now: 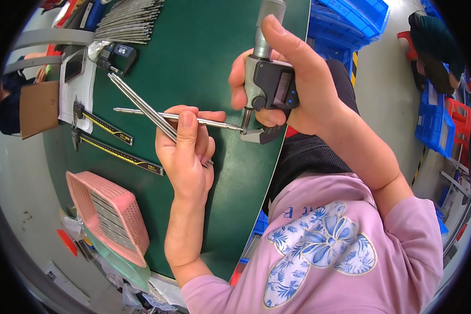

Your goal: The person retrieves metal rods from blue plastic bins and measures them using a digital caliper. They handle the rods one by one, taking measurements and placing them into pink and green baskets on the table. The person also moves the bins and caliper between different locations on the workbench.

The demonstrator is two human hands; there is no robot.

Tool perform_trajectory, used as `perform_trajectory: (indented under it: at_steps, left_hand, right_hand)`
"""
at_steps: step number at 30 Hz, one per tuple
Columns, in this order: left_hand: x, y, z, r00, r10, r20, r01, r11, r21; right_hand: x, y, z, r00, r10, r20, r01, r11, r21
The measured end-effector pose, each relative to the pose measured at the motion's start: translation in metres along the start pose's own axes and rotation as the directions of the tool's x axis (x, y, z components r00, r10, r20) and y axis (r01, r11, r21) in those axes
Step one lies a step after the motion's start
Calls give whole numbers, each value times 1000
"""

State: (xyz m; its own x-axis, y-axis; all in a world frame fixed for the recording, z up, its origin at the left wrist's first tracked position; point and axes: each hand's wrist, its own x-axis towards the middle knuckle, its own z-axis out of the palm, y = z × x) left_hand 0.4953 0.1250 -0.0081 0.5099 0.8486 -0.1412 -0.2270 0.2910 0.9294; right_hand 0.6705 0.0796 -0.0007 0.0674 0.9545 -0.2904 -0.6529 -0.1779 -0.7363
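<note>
My right hand (309,73) is wrapped round a digital outside micrometer (269,83) with a silver barrel and a dark display housing. Its thumb lies along the barrel and its fingers curl about the frame. My left hand (186,149) is closed on several slim metal rods (141,104), pinched together under the thumb and pointing to the upper left. A single stepped metal rod (204,121) crosses them, also in the left hand. The right end of that rod sits at the micrometer's measuring faces; whether both faces touch it I cannot tell.
The green table (193,47) holds a dense row of metal rods (129,21), another micrometer (118,57), two calipers (110,131) and a notebook (91,78). A pink basket (131,209) contains rods. Blue bins (350,21) stand beyond the table's right edge. Another person (10,99) is at far left.
</note>
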Motion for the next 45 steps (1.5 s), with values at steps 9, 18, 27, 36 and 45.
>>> perform_trajectory:
  at_steps: [9, 18, 27, 36, 45]
  left_hand:
    - [-1, 0, 0, 1000, 3, -9, -3, 1000, 5]
    - [0, -2, -1, 1000, 6, -2, -6, 1000, -19]
    - [-1, 1, 5, 995, -16, -103, 24, 997, 74]
    - [-1, 2, -5, 999, -48, 7, 48, 999, 18]
    - [0, 2, -6, 998, -34, 50, 34, 999, -2]
  right_hand:
    - [-3, -6, 0, 995, 87, 44, -96, 957, 275]
    - [-2, -4, 1, 1000, 8, -1, -7, 992, 122]
    - [-3, -5, -1, 999, 28, 41, -34, 987, 156]
    - [0, -3, 0, 996, 86, 18, -88, 978, 189]
    - [1, -3, -3, 996, 67, 62, -79, 971, 225]
